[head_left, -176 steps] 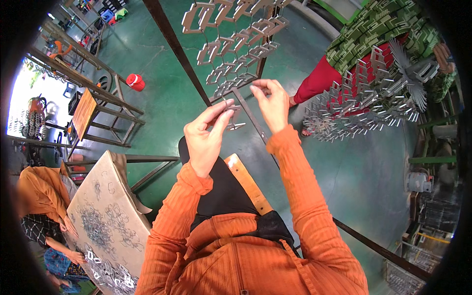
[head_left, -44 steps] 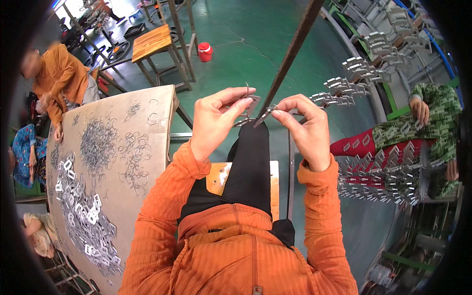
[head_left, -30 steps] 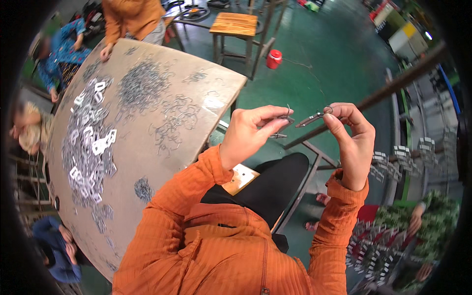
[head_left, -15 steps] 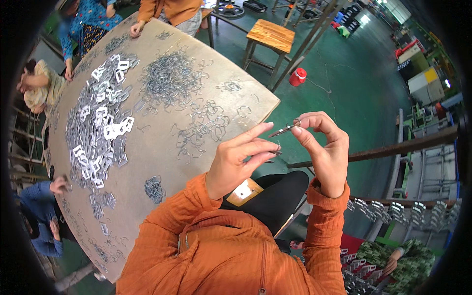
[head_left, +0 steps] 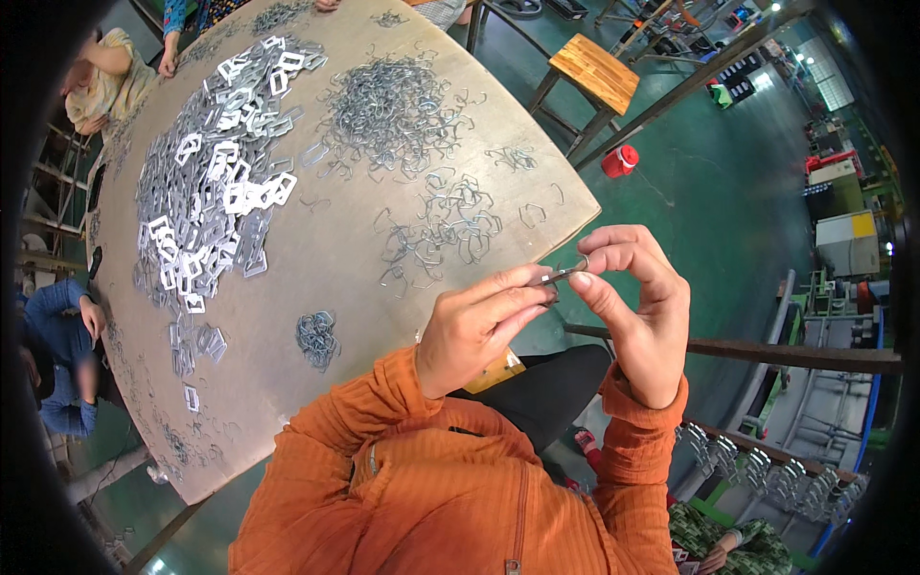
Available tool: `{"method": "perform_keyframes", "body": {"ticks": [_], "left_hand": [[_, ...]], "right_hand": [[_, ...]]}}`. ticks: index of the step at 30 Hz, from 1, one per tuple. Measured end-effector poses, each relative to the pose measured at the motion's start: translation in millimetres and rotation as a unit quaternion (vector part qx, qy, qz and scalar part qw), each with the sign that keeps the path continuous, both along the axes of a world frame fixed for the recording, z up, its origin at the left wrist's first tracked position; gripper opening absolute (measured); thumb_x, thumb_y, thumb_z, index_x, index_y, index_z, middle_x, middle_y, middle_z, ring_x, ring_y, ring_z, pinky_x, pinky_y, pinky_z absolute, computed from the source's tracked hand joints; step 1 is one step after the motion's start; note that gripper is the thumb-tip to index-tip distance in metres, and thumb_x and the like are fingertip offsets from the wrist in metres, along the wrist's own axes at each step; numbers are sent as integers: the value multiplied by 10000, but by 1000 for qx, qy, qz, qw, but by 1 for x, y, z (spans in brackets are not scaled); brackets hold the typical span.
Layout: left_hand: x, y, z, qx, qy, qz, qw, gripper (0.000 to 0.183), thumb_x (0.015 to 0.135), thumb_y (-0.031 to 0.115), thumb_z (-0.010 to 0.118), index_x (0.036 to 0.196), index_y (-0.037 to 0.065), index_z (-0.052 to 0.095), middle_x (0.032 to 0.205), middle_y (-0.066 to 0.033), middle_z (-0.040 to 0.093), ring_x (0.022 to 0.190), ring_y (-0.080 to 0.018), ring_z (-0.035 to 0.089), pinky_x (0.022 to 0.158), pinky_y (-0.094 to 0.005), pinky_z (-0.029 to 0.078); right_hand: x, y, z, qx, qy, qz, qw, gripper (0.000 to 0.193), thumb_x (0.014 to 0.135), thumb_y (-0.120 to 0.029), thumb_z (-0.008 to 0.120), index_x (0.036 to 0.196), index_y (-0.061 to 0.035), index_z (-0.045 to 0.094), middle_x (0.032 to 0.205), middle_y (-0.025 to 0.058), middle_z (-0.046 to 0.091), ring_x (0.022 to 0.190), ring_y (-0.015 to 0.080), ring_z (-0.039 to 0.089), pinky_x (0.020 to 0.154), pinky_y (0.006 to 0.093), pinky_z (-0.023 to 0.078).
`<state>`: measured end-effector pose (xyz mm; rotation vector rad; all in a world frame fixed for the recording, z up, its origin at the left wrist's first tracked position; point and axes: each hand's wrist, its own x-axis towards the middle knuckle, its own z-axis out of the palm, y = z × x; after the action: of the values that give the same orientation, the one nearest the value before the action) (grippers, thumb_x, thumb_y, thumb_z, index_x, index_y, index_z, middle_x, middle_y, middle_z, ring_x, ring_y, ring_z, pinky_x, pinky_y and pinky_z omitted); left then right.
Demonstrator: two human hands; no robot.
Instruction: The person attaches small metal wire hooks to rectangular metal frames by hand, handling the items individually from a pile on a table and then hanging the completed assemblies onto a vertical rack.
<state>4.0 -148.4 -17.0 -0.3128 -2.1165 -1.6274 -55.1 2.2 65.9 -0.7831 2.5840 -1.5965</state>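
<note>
My right hand (head_left: 640,321) pinches a flat metal plate with a wire hook (head_left: 573,272) at its end between thumb and fingers, edge-on to view. At the plate's other end are the fingertips of my left hand (head_left: 484,321), closed together. Thumb and fingers there grip a small dark metal piece (head_left: 552,296), partly hidden, whose kind I cannot make out. Both hands are held above my lap, just off the table's near right corner. Nearest on the tabletop (head_left: 335,254) lie loose bent wire hooks (head_left: 450,225) and a small heap of wire pieces (head_left: 317,339).
Flat metal frames (head_left: 216,182) lie piled at the left, beside a large heap of wire hooks (head_left: 393,110). A wooden stool (head_left: 594,72) and a red jug (head_left: 620,161) stand beyond the table. Co-workers sit around it; one sleeve (head_left: 57,311) shows at left. Racked metal parts (head_left: 767,474) hang at right.
My left fingertips have moved right and now meet the plate's end; before, a gap showed between them. The view has shifted, so the table sits further right and higher.
</note>
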Motion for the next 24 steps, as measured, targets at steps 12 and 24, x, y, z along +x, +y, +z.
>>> {"method": "perform_keyframes", "body": {"ticks": [12,24], "left_hand": [[14,-29,-3,-36,30,29,998,218,742,-36,690,956,-9,656,1191,-144,595,871,-247,673,703,-308,566],[18,-54,-13,-45,26,70,996,211,736,-36,700,942,-29,651,1050,-113,647,794,-227,673,654,-299,562]], "right_hand": [[5,-35,-14,13,-12,31,999,119,723,-38,733,788,-5,638,935,101,597,878,206,576,787,300,446],[-3,-64,-36,-31,-133,107,985,103,777,-61,708,832,-9,639,940,90,597,870,165,562,799,283,435]]}}
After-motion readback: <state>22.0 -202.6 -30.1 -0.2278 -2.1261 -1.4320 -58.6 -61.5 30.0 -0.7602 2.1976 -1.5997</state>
